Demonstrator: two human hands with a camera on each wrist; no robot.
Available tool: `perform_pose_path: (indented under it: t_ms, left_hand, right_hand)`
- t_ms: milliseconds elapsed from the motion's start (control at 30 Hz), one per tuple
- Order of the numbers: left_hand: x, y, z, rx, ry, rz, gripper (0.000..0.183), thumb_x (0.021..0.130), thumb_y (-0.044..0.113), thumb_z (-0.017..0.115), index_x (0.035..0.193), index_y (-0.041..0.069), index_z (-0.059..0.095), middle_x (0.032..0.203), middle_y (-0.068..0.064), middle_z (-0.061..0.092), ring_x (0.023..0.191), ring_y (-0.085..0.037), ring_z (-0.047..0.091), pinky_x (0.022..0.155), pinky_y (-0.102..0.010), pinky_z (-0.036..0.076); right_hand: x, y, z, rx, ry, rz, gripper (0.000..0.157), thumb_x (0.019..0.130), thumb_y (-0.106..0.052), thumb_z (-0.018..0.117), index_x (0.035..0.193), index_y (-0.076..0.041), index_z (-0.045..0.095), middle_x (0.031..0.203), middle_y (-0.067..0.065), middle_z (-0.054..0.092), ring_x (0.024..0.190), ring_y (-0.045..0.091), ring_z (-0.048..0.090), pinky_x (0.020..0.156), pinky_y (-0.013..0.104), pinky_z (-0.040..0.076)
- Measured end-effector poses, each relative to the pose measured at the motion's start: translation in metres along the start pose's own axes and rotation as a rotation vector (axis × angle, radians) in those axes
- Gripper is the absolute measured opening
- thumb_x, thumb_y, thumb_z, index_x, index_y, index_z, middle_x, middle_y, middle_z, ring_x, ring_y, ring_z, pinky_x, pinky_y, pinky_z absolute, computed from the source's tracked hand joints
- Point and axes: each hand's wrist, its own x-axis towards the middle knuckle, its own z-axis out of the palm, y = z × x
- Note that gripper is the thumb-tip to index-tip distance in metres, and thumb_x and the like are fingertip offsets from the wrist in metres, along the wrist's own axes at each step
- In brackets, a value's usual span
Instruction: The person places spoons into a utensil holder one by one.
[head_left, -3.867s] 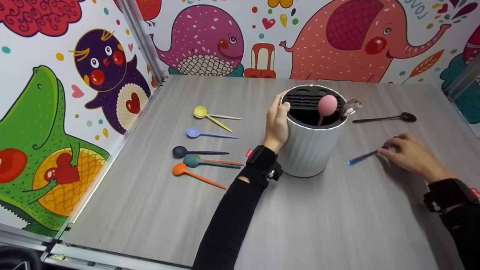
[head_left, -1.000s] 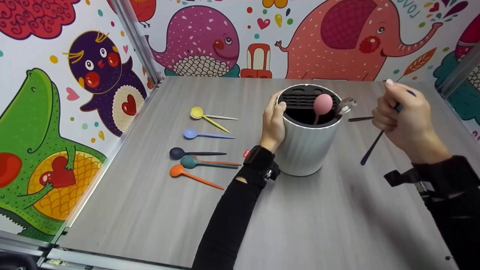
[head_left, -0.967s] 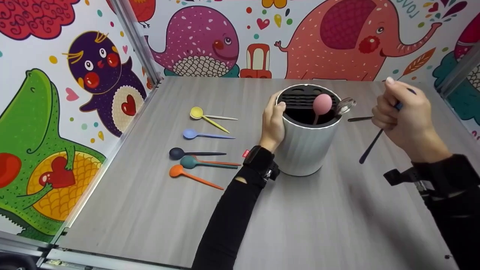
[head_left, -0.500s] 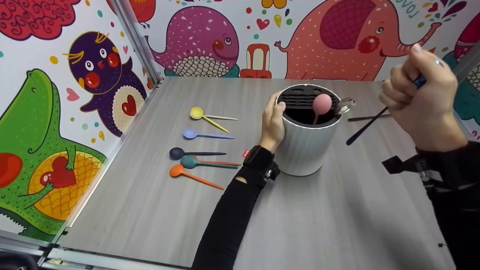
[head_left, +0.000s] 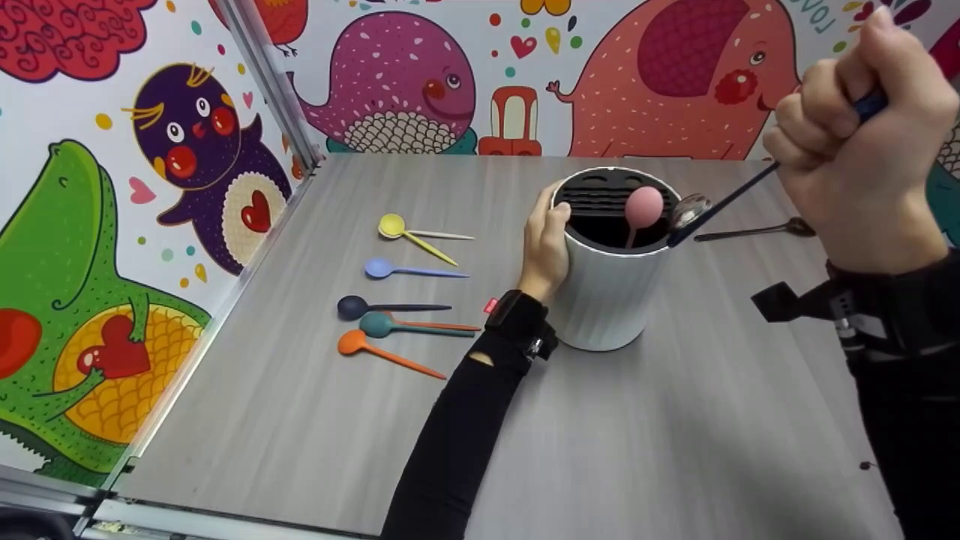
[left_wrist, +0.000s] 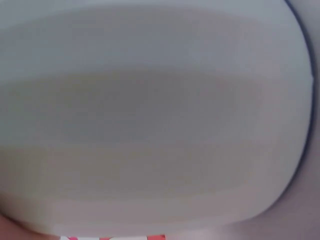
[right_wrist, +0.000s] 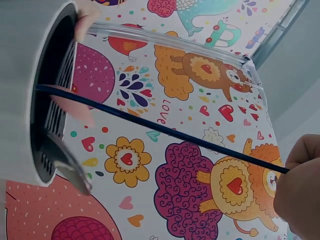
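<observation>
You are gripping the blue utensil in your right hand, your fingers curling round its upper part, and its shaft is slanting down to the left above the worktop. Its lower tip is overlapping the right rim of the grey canister in the head view, but you are not getting a clear look at whether they are touching. Your left hand is holding the upright canister by its side, thumb lying near the rim. A pink spoon and a metal spoon are poking out of its opening, heads up. To its right, a dark spoon is lying on the worktop. To its left, a yellow spoon is lying over a pale spoon; nearer you, a periwinkle spoon, navy spoon, teal spoon and orange spoon are lying in turn. Printed animals are covering the back wall.
</observation>
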Motion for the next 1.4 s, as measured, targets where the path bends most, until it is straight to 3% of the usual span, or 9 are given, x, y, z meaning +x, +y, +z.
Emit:
perform_pose_path:
  t_ms: [233,567,733,967,1067,1200,1400]
  left_hand:
    - [0.000,0.000,-0.002,-0.001,0.004,-0.011,0.061,0.091,0.030,0.033,0.134,-0.004,0.058,0.129,-0.016,0.064,0.117,-0.020,0.059,0.103,-0.027,0.043]
    - [-0.002,-0.001,0.000,0.004,0.006,-0.011,0.060,0.091,0.030,0.033,0.134,-0.004,0.058,0.129,-0.016,0.064,0.117,-0.020,0.058,0.103,-0.028,0.043]
    - [-0.001,0.000,-0.001,0.003,0.008,-0.019,0.060,0.091,0.030,0.033,0.135,-0.003,0.058,0.130,-0.015,0.064,0.117,-0.019,0.058,0.103,-0.027,0.042]
    - [-0.001,0.001,-0.002,-0.004,0.008,-0.011,0.060,0.091,0.029,0.033,0.135,-0.004,0.058,0.131,-0.016,0.063,0.118,-0.018,0.058,0.103,-0.027,0.042]
    - [0.000,0.001,-0.002,0.002,0.008,0.000,0.061,0.091,0.030,0.033,0.134,-0.005,0.058,0.131,-0.017,0.063,0.119,-0.020,0.058,0.104,-0.027,0.042]
    - [0.000,0.000,-0.001,0.002,0.009,0.003,0.061,0.091,0.029,0.033,0.134,-0.005,0.058,0.131,-0.018,0.063,0.119,-0.021,0.058,0.104,-0.027,0.041]
    - [0.000,0.001,0.000,0.010,0.008,-0.002,0.061,0.091,0.030,0.033,0.134,-0.004,0.059,0.129,-0.017,0.064,0.117,-0.019,0.059,0.102,-0.026,0.043]
  right_hand:
    - [0.009,0.010,0.013,-0.109,0.043,-0.099,0.045,0.110,-0.014,0.027,0.066,-0.011,0.019,0.053,0.000,0.027,0.040,0.011,0.024,0.040,0.022,0.011]
    - [0.004,0.036,0.005,-0.250,0.013,-0.067,0.045,0.108,-0.016,0.040,0.066,-0.007,0.024,0.056,0.003,0.026,0.042,0.013,0.021,0.042,0.025,0.011]
    - [0.003,0.044,-0.002,-0.319,0.011,0.007,0.043,0.107,-0.019,0.047,0.069,-0.006,0.031,0.056,0.005,0.027,0.044,0.015,0.022,0.043,0.027,0.014]
    - [0.000,0.049,-0.012,-0.227,0.082,0.241,0.042,0.107,-0.026,0.047,0.073,-0.003,0.038,0.060,0.009,0.032,0.052,0.022,0.024,0.046,0.032,0.020]
    - [0.000,0.052,-0.017,-0.314,0.071,0.277,0.044,0.107,-0.030,0.048,0.073,-0.003,0.038,0.060,0.009,0.035,0.054,0.023,0.026,0.047,0.033,0.024]
    - [0.004,0.051,-0.027,-0.393,-0.021,0.308,0.044,0.107,-0.029,0.048,0.074,-0.002,0.041,0.062,0.011,0.040,0.055,0.026,0.031,0.048,0.034,0.035]
    - [0.011,0.046,-0.045,-0.410,-0.151,0.331,0.036,0.108,-0.019,0.048,0.079,0.003,0.047,0.066,0.014,0.048,0.059,0.027,0.045,0.057,0.034,0.051]
